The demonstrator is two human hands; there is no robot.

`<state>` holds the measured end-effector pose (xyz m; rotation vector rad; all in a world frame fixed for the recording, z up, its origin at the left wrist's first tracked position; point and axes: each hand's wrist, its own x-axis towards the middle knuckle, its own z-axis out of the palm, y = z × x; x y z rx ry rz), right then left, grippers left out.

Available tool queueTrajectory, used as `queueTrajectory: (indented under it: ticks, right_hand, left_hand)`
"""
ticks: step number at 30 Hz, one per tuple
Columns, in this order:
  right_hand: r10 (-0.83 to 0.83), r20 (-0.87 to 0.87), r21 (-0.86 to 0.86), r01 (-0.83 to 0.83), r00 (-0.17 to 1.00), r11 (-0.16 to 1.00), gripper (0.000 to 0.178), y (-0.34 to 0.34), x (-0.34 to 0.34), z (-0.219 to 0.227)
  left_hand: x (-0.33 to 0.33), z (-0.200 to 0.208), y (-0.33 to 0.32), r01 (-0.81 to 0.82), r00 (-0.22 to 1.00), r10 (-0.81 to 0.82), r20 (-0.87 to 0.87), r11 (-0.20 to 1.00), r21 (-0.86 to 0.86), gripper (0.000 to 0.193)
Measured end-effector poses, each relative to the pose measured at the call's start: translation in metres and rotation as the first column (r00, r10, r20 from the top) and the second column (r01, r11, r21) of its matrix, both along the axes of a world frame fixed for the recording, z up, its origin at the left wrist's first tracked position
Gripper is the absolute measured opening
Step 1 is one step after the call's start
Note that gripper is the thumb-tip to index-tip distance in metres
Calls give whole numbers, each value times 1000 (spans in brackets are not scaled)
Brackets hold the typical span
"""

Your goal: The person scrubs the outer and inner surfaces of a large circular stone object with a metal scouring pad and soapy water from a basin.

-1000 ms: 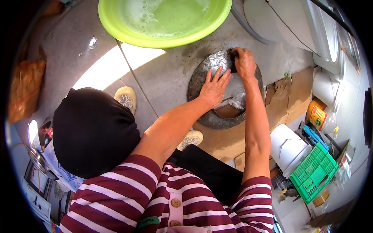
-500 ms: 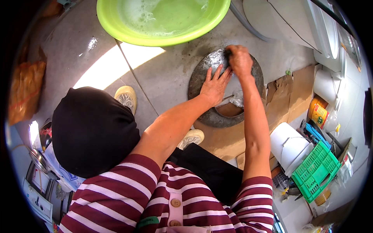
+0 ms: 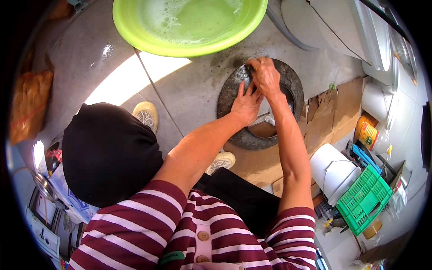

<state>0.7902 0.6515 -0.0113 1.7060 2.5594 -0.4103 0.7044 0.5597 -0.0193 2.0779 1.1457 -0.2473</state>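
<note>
A wide, dark, round metal ring (image 3: 228,101) with a large central hole lies partly on the grey floor and partly on brown cardboard (image 3: 252,164). My left hand (image 3: 246,107) rests spread over its left inner part, fingers stretched away from me. At the far part of the ring, my right hand (image 3: 266,78) is bent and closed, its fingertips pressed to the wet, shiny metal. Whatever the right fingers hold is hidden under them. Through the hole show cardboard and something pale and shiny, partly covered by my right forearm.
A lime-green basin (image 3: 191,49) of foamy water stands beyond the ring. To the right are a white bucket (image 3: 330,168), a green plastic crate (image 3: 365,198) and large white tubs. My black-clad knee (image 3: 110,153) rises at left. A grey hose (image 3: 288,31) lies at the back.
My right hand has slid left and slightly nearer along the ring, closer to my left fingertips. More of the ring's far right side shows. My left hand stays almost in place.
</note>
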Motion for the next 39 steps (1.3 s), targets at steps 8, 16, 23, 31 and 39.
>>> queueTrajectory:
  ticks: [8,16,23,31,39]
  right_hand:
    - [-170,94,59,165,981,985,27,9,9,-8]
    - [-281,107,73,275,954,959,31,18,29,-12]
    - [-282,98,67,276,955,959,30,27,37,-5]
    - [-161,67,0,161,985,987,27,23,24,-4]
    - [61,-82,-69,-67,995,995,31,0,-9,-6]
  left_hand:
    - [0,-4,-5,-58,997,52,61,993,100,79]
    - [2,-2,-7,-53,997,45,57,987,154,79]
    - [0,-4,-8,-109,987,91,135,986,129,76]
    - [-4,-3,-5,-104,984,93,149,992,69,72]
    - [-4,-3,-3,-40,997,38,61,999,35,72]
